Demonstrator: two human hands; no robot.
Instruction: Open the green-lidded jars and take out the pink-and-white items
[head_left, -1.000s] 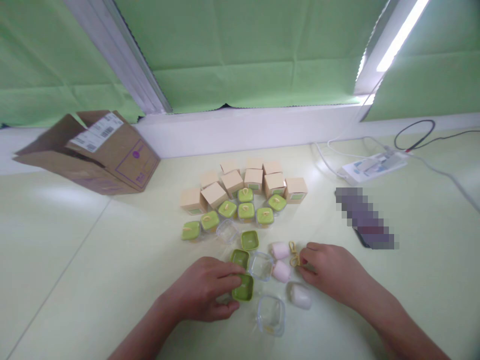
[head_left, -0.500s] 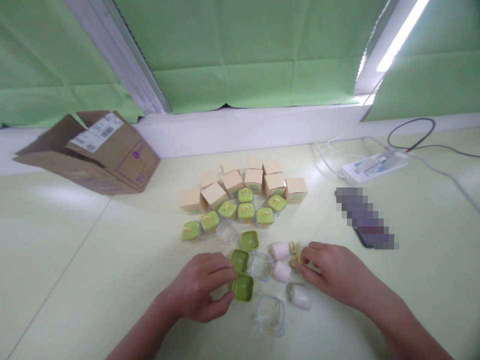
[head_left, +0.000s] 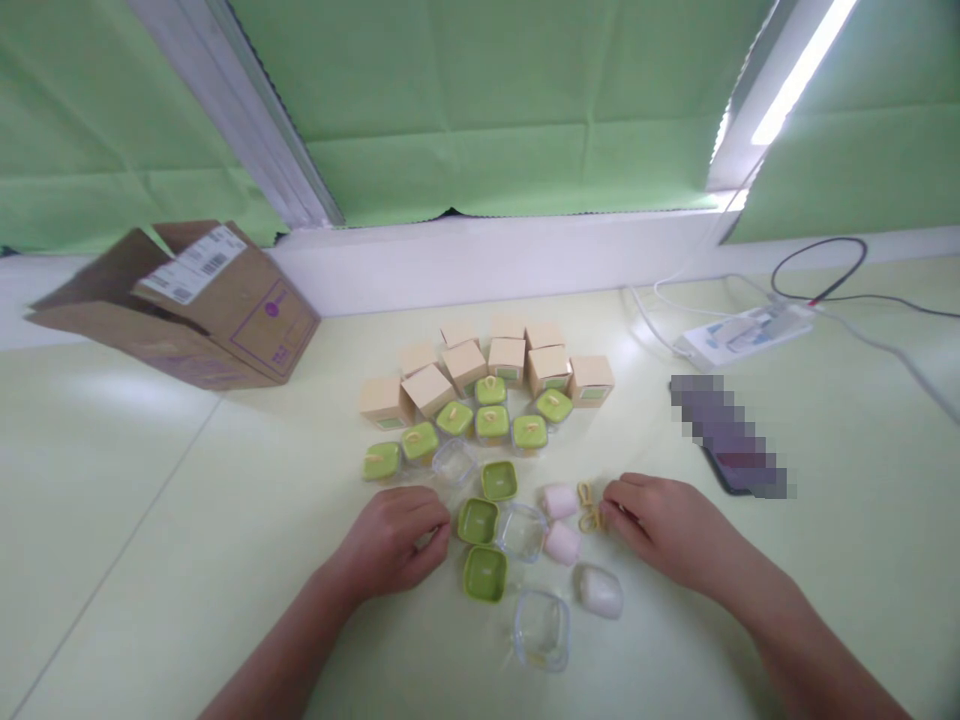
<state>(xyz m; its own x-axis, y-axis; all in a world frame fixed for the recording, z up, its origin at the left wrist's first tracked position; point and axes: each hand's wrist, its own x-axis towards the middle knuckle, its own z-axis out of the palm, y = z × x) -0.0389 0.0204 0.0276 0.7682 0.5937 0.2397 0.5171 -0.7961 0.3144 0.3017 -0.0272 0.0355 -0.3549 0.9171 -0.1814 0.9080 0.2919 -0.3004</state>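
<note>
My left hand (head_left: 394, 540) rests on the table with its fingers curled in; nothing shows in them. Just to its right lie two upturned green lids (head_left: 478, 520) (head_left: 485, 573), with a third green lid (head_left: 499, 480) further back. My right hand (head_left: 660, 530) pinches a small bunch of yellow rubber bands (head_left: 590, 508) with thumb and forefinger. Between my hands are two open clear containers (head_left: 523, 531) (head_left: 541, 628), two pink soft pieces (head_left: 559, 500) (head_left: 564, 543) and a white soft piece (head_left: 601, 592).
Behind stand several closed green-lidded jars (head_left: 491, 422), an empty clear jar (head_left: 454, 462) and several small beige boxes (head_left: 465, 365). A cardboard carton (head_left: 187, 300) lies at the back left. A blurred dark flat object (head_left: 731, 437), a power strip (head_left: 742, 335) and cables are at the right.
My left hand has let go of the nearest green lid and drawn back to the left, curling shut. My right hand has stayed at the yellow bands.
</note>
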